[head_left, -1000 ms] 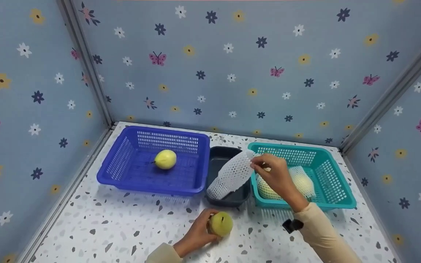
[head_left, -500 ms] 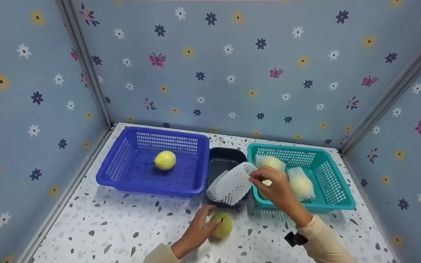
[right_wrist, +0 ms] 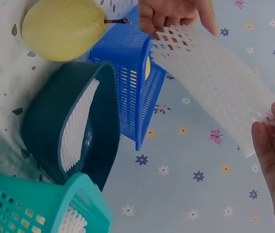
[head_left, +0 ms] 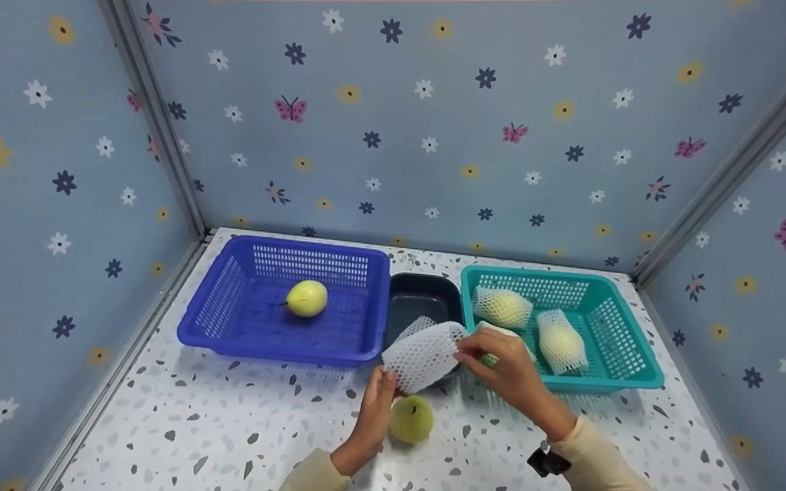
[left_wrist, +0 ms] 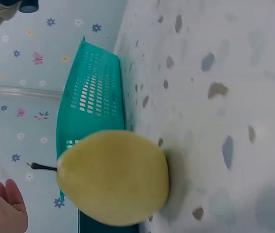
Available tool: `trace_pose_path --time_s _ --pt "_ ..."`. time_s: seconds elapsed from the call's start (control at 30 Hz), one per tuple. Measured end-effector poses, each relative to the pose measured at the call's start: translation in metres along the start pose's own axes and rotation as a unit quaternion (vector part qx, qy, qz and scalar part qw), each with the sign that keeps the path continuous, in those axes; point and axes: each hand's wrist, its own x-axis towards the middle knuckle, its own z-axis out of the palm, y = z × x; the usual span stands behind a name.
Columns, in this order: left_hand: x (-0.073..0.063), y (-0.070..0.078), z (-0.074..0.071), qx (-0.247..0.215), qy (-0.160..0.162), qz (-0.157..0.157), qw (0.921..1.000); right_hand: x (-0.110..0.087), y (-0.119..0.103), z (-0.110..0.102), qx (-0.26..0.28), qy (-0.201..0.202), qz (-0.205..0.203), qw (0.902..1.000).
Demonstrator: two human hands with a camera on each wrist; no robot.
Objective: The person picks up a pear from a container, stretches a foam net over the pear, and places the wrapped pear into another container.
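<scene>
In the head view my right hand (head_left: pixel 510 368) pinches the upper end of a white foam fruit net (head_left: pixel 424 354) above the dark tray. My left hand (head_left: pixel 371 412) is at the net's other end. In the right wrist view the left hand's fingers (right_wrist: pixel 169 19) touch that end from behind and show through the mesh; its thumb stands straight, apart from them. A bare yellow-green pear (head_left: pixel 411 420) stands on the table beside the left hand, stem up, held by neither hand.
The dark tray (head_left: pixel 427 290) contains another foam net (right_wrist: pixel 79 126). At left, a blue basket (head_left: pixel 229 341) has one bare pear (head_left: pixel 307 299). The teal basket (head_left: pixel 628 341) at right has net-covered pears (head_left: pixel 562 343), one partly hidden by my right hand. Patterned walls enclose the table.
My left hand has let go of the pear and risen to the net's end. The right hand has lowered the net, bringing it nearer the left hand. The pear stays on the table.
</scene>
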Motion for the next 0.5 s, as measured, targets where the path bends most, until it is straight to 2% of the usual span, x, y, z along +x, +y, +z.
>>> trace_pose_path --time_s 0.1,0.23,0.3,0.4,0.43,0.5 --pt "0.002 0.003 0.005 -0.043 0.019 -0.02 0.9987 0.004 -0.015 0.0 0.007 -0.001 0.005 1.0" --pt "0.007 0.005 0.008 -0.127 0.021 -0.011 0.9916 0.003 -0.024 0.001 0.016 -0.006 0.014 0.9998" --pt "0.008 0.005 0.008 -0.163 0.02 -0.009 0.9863 -0.001 -0.022 0.003 0.02 0.009 0.022 0.9995" --pt "0.009 0.004 0.007 -0.201 0.026 -0.018 0.9792 -0.012 -0.014 0.008 0.047 0.072 0.057 0.9947" --pt "0.01 0.005 0.006 -0.212 0.025 -0.021 0.9767 -0.017 -0.01 0.011 0.069 0.098 0.08 0.9895" --pt "0.01 0.006 0.004 -0.236 0.026 -0.032 0.9709 -0.028 0.0 0.018 0.116 0.152 0.13 0.9728"
